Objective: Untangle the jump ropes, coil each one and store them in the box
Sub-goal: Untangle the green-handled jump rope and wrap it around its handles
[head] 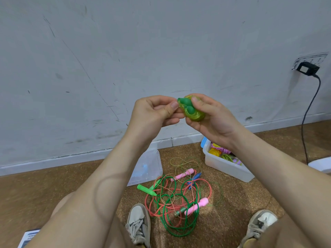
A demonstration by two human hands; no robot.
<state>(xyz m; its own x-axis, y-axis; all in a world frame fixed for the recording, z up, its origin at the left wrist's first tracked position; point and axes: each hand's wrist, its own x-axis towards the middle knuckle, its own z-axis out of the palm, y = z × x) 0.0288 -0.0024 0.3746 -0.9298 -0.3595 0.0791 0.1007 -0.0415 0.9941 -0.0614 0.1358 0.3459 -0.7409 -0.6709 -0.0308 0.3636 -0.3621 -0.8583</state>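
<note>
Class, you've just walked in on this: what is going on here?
A person holds a coiled yellow-green jump rope in both hands; the right hand grips the coil and the left hand pinches it beside its green handles. A tangle of green, red and braided ropes lies on the floor. The white box already holds coiled ropes.

A: Where is there room on the floor?
B: Lower left. Bare brown floor reaches from the lid to the frame's edge.
A: And the lower middle?
B: Blocked. The rope tangle fills the gap between the two shoes.
A: The box?
B: Open-topped at right, part filled; a cable hangs down the wall beyond it.
</note>
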